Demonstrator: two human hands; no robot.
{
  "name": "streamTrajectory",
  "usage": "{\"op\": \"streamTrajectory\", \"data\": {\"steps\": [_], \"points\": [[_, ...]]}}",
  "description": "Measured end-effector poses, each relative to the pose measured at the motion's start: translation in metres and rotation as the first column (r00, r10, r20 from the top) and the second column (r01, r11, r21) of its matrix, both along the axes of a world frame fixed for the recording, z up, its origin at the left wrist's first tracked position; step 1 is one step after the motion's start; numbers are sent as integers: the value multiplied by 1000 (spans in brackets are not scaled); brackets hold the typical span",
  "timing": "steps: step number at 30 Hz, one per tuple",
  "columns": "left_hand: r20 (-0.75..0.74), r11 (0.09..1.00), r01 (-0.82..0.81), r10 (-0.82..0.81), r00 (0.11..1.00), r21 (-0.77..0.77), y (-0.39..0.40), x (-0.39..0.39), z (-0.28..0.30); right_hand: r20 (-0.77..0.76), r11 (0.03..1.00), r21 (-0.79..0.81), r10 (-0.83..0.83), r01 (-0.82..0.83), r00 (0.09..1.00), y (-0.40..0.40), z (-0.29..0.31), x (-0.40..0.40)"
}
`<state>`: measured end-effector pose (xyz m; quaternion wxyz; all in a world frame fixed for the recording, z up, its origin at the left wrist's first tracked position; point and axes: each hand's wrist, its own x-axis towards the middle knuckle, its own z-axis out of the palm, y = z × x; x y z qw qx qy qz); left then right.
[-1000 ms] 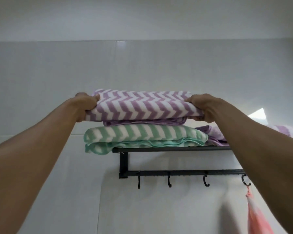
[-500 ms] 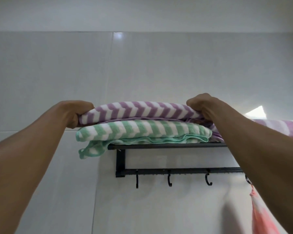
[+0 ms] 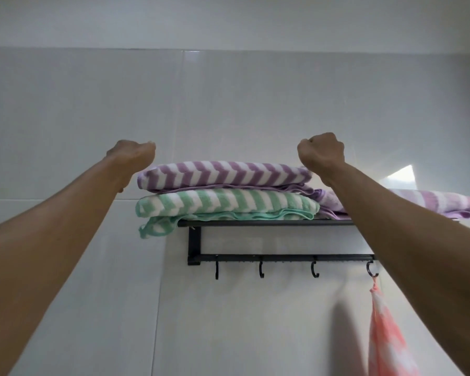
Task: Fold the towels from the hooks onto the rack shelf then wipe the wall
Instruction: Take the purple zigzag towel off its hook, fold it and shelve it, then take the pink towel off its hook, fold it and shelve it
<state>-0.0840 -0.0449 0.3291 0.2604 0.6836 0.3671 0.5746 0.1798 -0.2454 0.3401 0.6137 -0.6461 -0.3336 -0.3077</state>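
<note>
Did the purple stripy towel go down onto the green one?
Yes. The folded purple towel came down toward the black rack shelf and now lies on the green towel. Both hands, left hand and right hand, have let go.

The single head view looks up, close, at the wall-mounted rack.

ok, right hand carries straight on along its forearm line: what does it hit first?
Likely the tiled wall. The right hand, a closed fist, sits above the purple towel and holds nothing; depth is unclear.
</note>
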Motion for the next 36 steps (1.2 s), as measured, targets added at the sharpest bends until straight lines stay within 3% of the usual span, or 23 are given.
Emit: {"op": "streamTrajectory", "data": {"steps": [7,14,26,36], "points": [[101,994,-76,68,993,75,-55,-9,-24,6,995,-97,24,-23,1000,-63,-29,-31],[103,998,-58,55,993,29,-147,-20,-76,54,971,-236,40,-26,998,-153,-78,-72],[-14,975,211,-212,977,-66,-314,-22,-216,-78,867,-457,184,-199,980,-322,-194,-115],[-115,878,428,-458,882,-214,-351,34,-309,-262,781,-553,166,-289,951,-352,-272,-78]]}}
